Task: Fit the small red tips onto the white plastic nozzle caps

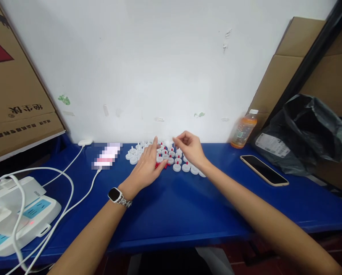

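Note:
Several white round caps with short nozzles stand in a cluster on the blue table, near the wall. Many on the right carry small red tips, like this white cap with a red tip. Loose red tips lie by my left thumb. My left hand hovers over the cluster, its fingers stretched and thumb spread, hiding some caps. Above the right part of the cluster, my right hand has thumb and index finger pinched together. Whatever sits between those fingertips is too small to make out.
On the left lie a power strip with white cables and a blurred-out pinkish object. To the right are a phone, an orange drink bottle and a dark plastic bag. A white wall and cardboard boxes bound the table.

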A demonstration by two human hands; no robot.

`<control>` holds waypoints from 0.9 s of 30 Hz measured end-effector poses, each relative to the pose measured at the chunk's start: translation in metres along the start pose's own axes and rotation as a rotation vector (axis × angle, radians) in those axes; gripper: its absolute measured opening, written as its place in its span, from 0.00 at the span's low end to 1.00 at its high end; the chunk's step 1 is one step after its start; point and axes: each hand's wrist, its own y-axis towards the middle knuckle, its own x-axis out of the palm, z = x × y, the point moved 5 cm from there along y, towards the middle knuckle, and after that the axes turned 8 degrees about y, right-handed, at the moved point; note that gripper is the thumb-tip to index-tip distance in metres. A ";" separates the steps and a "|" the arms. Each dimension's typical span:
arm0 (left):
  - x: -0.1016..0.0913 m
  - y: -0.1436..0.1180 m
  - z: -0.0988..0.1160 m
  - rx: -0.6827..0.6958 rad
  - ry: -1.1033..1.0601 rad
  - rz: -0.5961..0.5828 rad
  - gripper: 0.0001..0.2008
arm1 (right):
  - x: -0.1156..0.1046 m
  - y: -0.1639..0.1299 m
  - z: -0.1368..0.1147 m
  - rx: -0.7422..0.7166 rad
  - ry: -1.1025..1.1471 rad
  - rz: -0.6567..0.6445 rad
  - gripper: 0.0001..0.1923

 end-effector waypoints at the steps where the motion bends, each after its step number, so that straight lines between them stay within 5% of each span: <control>1: -0.001 0.000 -0.003 -0.007 0.010 0.003 0.36 | -0.005 0.013 0.005 -0.018 -0.081 0.024 0.12; 6: -0.004 -0.003 -0.007 -0.013 0.020 -0.038 0.24 | -0.002 0.067 0.047 0.033 -0.566 -0.085 0.03; 10: -0.004 -0.005 -0.008 -0.014 0.018 -0.051 0.21 | 0.018 0.082 0.076 0.071 -0.841 -0.267 0.05; 22: -0.007 -0.005 -0.008 -0.024 0.028 -0.072 0.18 | 0.028 0.096 0.086 0.162 -0.923 -0.527 0.03; 27: -0.007 -0.005 -0.009 -0.026 0.026 -0.066 0.17 | 0.029 0.101 0.087 0.163 -0.956 -0.442 0.07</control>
